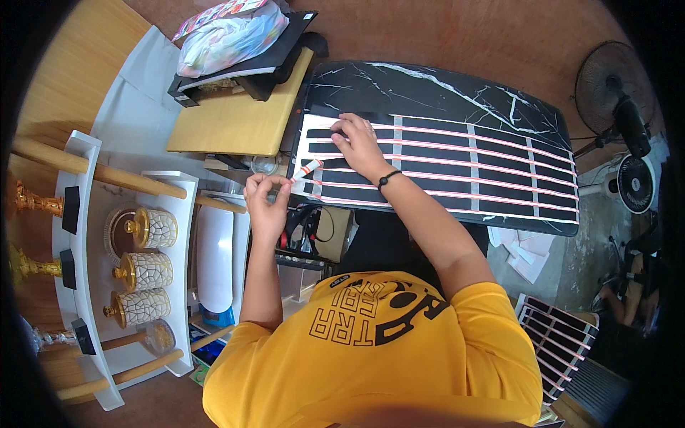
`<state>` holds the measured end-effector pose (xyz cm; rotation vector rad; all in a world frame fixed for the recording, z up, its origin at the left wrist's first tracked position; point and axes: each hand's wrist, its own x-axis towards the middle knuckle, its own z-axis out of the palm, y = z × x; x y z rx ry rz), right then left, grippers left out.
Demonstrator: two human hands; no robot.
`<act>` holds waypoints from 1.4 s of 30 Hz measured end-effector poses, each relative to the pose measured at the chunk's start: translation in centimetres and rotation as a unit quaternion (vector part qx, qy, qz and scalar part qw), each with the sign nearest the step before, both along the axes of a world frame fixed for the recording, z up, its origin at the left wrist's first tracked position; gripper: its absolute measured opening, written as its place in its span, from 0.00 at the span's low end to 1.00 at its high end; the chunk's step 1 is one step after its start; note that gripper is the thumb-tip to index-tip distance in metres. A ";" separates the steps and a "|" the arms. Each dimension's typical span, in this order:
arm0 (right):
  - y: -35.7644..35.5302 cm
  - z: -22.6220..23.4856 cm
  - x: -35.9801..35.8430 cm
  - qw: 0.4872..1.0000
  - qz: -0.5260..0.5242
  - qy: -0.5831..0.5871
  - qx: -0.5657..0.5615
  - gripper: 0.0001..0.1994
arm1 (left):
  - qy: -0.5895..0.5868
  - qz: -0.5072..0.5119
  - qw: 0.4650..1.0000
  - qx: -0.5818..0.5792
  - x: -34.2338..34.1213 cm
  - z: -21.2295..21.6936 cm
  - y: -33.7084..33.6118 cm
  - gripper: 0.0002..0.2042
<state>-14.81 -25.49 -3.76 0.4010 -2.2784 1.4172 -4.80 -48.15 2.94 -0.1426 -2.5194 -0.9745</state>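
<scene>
My left hand is at the left edge of the black table, thumb and forefinger pinched together. They close on the lower end of a small white tube-like piece with red bands; whether it is a tube or a rolled strip I cannot tell. Lying across the table are several long white strips with red lines, side by side, crossed by greyish bands. Over their left end rests my right hand, its fingers bent but apart, touching the strips. It wears a black bracelet.
White shelving on the left holds gold-lidded jars. Behind it, a yellow wooden surface carries a black tray and a plastic bag. Fans stand at right. Papers and another striped panel lie lower right.
</scene>
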 end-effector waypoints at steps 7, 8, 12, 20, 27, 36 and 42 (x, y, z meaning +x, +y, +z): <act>-0.2 -0.4 2.6 0.977 0.003 -0.021 0.213 0.09 | -0.007 -0.013 0.995 0.103 -0.8 -0.6 0.3 0.05; -0.3 -0.6 2.4 0.979 -0.007 -0.004 0.204 0.08 | -0.006 -0.024 0.996 0.080 0.0 -0.2 0.3 0.05; -0.7 -1.6 1.8 0.978 -0.014 -0.014 0.209 0.08 | -0.004 -0.026 0.998 0.061 2.9 1.7 0.8 0.06; 0.1 0.0 1.5 0.998 0.007 -0.018 0.062 0.10 | 0.010 -0.013 0.996 0.090 2.8 3.1 -1.7 0.04; -0.2 -0.1 4.6 0.974 0.059 0.000 0.217 0.07 | -0.028 0.005 0.976 0.214 2.0 2.9 -0.9 0.04; -0.8 -1.1 4.2 0.972 0.021 0.006 0.232 0.08 | -0.040 -0.082 0.970 0.224 6.0 4.1 0.8 0.06; -1.0 -1.5 4.0 0.969 0.003 0.014 0.245 0.09 | -0.055 -0.219 0.904 0.362 6.9 4.9 2.2 0.05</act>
